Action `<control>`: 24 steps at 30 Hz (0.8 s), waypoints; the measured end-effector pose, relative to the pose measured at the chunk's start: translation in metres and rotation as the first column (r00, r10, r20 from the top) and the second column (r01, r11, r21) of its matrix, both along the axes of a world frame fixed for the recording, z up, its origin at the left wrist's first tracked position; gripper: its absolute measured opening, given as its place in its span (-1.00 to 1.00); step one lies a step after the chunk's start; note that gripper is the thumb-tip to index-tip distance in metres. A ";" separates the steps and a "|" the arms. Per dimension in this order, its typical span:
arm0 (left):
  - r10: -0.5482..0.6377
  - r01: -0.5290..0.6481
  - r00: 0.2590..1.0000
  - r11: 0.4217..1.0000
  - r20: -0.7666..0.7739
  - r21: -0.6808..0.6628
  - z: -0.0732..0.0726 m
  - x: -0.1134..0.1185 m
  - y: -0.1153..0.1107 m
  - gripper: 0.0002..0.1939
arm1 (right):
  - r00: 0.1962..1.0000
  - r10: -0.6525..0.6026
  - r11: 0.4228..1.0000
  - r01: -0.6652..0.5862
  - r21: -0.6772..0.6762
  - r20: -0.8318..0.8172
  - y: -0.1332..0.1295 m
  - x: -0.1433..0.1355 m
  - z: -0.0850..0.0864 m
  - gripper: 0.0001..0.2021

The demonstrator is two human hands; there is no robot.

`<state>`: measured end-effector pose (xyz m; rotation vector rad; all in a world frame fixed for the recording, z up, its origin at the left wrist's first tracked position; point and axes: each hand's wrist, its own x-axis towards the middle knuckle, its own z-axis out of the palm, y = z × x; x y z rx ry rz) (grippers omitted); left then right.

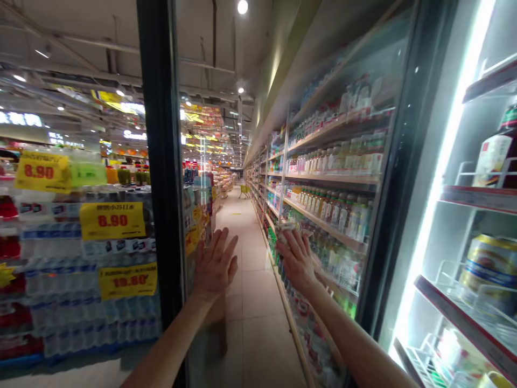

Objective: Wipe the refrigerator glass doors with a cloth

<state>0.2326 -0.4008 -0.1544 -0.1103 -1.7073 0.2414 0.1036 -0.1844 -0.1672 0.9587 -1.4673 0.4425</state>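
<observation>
A glass cooler door (pixel 258 345) with a dark frame stands open before me, and the aisle shows through it. My left hand (pixel 217 264) is open on the left part of the pane, its fingers stretched upward and nothing in it. Further right, my right hand (pixel 298 258) presses a crumpled, light-coloured cloth (pixel 286 229) against the glass. Only the cloth's upper edge shows past the fingers; the palm hides the rest. Both forearms reach in from below.
At right, the lit cooler has wire-fronted shelves (pixel 476 198) with bottles and a gold-and-blue can (pixel 487 267). Stacked packs of bottled drinks (pixel 92 291) with yellow price signs (pixel 112 220) stand at left. Beyond the glass are drink shelves (pixel 331 178) and a yellow-green cart (pixel 244 189).
</observation>
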 end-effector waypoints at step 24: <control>-0.041 0.041 0.999 0.999 0.000 0.020 -0.001 -0.002 -0.001 -0.37 | 0.935 -0.038 0.739 0.264 -0.619 0.353 0.079 -0.058 -0.029 -0.47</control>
